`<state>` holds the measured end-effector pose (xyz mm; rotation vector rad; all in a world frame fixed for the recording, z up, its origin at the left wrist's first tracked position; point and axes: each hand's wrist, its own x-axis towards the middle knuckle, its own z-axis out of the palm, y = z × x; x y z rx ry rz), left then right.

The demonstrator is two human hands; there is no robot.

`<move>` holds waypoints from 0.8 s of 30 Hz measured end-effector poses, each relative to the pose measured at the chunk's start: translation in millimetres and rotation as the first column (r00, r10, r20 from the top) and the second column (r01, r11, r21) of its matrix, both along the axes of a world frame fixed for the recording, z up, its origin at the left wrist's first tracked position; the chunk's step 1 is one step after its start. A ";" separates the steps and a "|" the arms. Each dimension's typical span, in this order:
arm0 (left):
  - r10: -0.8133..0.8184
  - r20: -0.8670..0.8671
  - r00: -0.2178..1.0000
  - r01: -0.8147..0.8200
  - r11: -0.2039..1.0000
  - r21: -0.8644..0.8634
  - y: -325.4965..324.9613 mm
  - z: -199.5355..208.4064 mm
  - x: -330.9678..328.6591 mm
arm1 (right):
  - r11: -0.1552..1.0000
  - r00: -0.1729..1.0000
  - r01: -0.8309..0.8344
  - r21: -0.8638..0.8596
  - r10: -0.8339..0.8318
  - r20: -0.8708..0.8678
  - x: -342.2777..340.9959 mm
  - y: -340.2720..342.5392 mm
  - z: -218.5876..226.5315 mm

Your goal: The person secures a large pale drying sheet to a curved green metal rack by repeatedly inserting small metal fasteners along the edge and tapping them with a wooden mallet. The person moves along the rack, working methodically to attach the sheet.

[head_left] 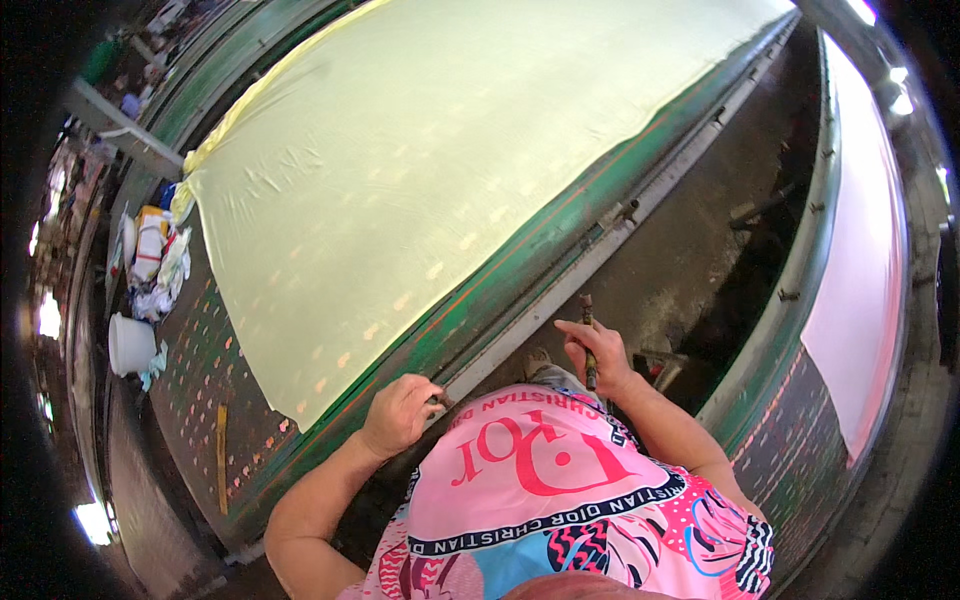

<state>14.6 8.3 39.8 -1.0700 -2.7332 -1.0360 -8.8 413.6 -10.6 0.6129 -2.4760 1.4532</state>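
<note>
My right hand [600, 354] is wrapped round a slim, stained stick-like tool [589, 372], with the index finger stretched out across it. The tool stands roughly upright in the picture, and its brownish tip [586, 300] shows above the fingers. My left hand [401, 412] is at the metal rail [505, 345] along the near edge of the long table. Its fingers are curled and pinched against a small dark piece that I cannot make out. Beyond the rail, a pale yellow cloth [400, 200] covers most of the table's top.
A second table with pink-white cloth [860, 260] runs along the right, across a dark aisle floor [690, 240]. At the left stand a white bucket [130, 345] and a pile of rags and containers [155, 255]. A yellowish wooden strip [222, 460] lies on the table's bare, spotted end.
</note>
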 end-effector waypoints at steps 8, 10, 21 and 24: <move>0.247 0.114 0.962 -0.247 0.969 -0.013 29.4 2.3 5.0 | 0.934 0.915 -0.352 0.068 0.358 -0.188 -72.5 -24.0 7.6; 0.297 0.090 0.950 -0.296 0.955 -0.034 36.1 -2.0 10.5 | 0.882 0.858 -0.462 0.098 0.472 -0.203 -79.9 -51.8 34.7; 0.182 0.262 0.948 -0.206 0.976 0.067 7.4 -12.6 22.3 | 0.869 0.915 -0.394 0.299 0.402 0.036 -28.0 -138.7 43.8; 0.167 0.240 0.956 -0.190 0.979 0.075 -19.9 2.2 28.5 | 0.917 0.931 -0.351 0.191 0.319 0.179 -9.8 -151.0 37.5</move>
